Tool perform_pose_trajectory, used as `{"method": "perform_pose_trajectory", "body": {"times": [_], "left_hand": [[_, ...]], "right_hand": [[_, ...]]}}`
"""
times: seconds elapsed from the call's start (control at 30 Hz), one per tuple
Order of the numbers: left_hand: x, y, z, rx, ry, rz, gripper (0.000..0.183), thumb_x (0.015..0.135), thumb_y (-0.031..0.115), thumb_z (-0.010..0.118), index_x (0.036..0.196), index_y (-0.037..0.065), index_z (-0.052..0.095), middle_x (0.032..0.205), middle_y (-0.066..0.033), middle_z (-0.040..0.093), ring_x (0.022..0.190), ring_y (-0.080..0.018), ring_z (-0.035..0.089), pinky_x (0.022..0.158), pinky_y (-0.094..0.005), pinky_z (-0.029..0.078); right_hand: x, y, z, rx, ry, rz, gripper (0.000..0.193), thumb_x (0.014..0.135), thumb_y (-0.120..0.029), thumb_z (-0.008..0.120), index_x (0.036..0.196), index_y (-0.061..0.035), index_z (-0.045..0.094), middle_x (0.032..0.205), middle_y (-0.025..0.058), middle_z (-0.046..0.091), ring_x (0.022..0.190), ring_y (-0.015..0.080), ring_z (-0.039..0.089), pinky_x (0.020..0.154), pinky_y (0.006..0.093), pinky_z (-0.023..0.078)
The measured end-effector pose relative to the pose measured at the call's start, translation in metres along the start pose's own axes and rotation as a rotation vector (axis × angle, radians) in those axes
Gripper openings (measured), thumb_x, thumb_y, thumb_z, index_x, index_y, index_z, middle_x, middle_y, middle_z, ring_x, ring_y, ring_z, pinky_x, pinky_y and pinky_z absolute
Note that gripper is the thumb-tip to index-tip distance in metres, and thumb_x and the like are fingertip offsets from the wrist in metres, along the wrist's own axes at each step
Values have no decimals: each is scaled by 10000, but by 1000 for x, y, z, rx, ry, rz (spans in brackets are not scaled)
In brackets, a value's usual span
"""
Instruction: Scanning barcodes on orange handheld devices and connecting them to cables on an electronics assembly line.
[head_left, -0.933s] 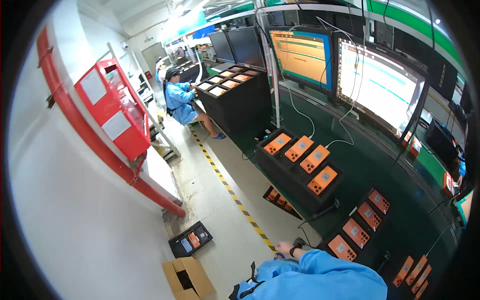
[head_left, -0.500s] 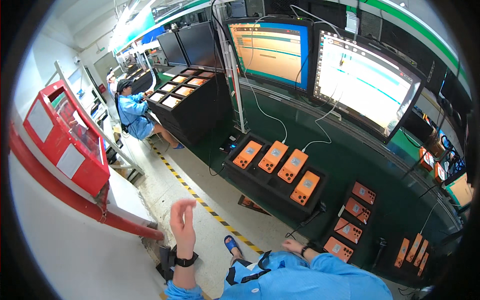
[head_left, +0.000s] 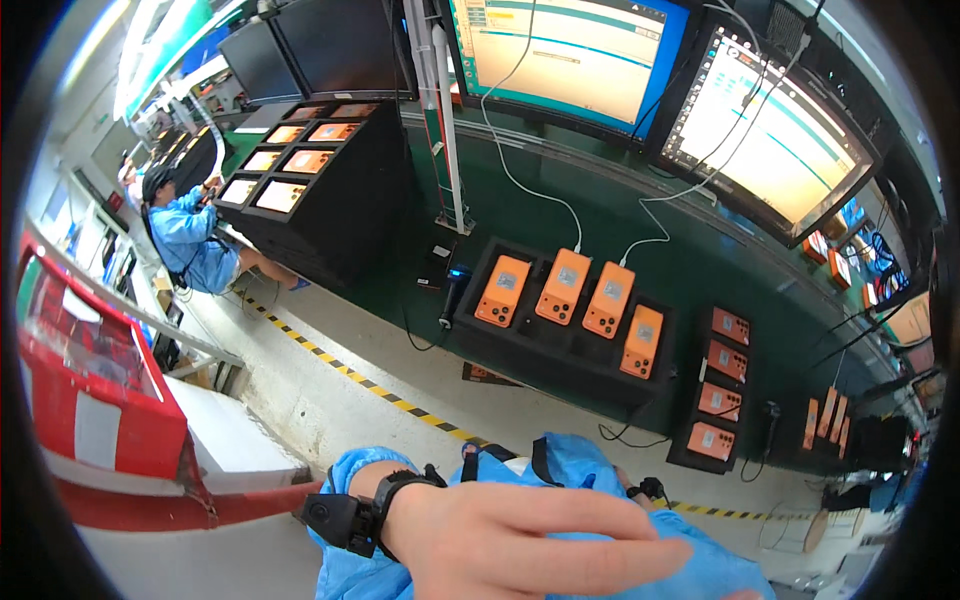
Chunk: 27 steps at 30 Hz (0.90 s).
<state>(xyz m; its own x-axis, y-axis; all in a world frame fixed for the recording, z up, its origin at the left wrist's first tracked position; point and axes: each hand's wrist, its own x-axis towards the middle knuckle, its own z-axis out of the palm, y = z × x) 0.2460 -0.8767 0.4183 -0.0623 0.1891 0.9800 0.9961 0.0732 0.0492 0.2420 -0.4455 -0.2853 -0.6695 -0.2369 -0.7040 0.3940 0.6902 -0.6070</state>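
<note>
My left hand (head_left: 540,540) is large in the foreground, in front of my blue smock (head_left: 575,465). Its fingers stretch out toward the right, somewhat apart, and nothing shows in them. A black strap with a small box-like device (head_left: 345,520) circles that wrist. Of my right hand (head_left: 622,477) only a sliver shows beside a dark wristband (head_left: 652,490); its fingers are hidden. Neither hand touches the orange phones. Several of these lie back up in a black foam tray (head_left: 480,345) on the green bench, and white cables run to the middle two, including one phone (head_left: 562,287).
Two lit monitors (head_left: 570,60) stand behind the tray. A second black tray (head_left: 690,455) holds more orange phones at right. A co-worker (head_left: 185,235) sits at far left by a black tiered rack (head_left: 330,225). A red cabinet (head_left: 100,400) and yellow-black floor tape (head_left: 350,375) are at left.
My left hand has swung from a raised position at left down and across my front. The view has turned, and the right hand has become mostly hidden. The phones stay in their trays.
</note>
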Motion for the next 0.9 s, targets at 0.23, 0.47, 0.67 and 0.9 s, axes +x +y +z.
{"method": "perform_pose_trajectory", "body": {"times": [0.23, 0.47, 0.67, 0.9], "left_hand": [[-124, -38, -59, -79, 17, -665, 263, 909, 42, 543, 1168, 87, 564, 1044, -157, 699, 859, -246, 668, 784, -357, 531], [-321, -147, -4, 164, 102, -1491, 316, 891, 84, 670, 1185, 18, 575, 1026, -115, 652, 906, -211, 654, 822, -312, 524], [-358, -203, 29, 418, -208, -1358, 542, 868, 152, 717, 1337, 31, 475, 1140, -155, 616, 1068, -288, 606, 913, -371, 501], [-371, -260, 39, -113, 156, -1662, 561, 877, 193, 747, 1307, -33, 467, 1153, -151, 630, 1018, -223, 652, 852, -315, 528]], "right_hand": [[-76, -326, -39, 28, -135, -374, 225, 972, -201, 592, 1083, -11, 638, 880, 32, 672, 789, 136, 618, 712, 284, 511], [18, -558, -112, -157, 646, -884, 231, 927, -167, 622, 1100, -15, 623, 945, 134, 626, 890, 315, 625, 771, 394, 505], [99, -609, -134, -441, 633, -571, 335, 862, -382, 672, 791, -55, 697, 876, 163, 635, 885, 376, 611, 775, 458, 513], [47, -616, -135, -264, 692, -1042, 224, 907, -219, 660, 796, -29, 620, 725, 144, 605, 700, 353, 604, 616, 454, 463]]}}
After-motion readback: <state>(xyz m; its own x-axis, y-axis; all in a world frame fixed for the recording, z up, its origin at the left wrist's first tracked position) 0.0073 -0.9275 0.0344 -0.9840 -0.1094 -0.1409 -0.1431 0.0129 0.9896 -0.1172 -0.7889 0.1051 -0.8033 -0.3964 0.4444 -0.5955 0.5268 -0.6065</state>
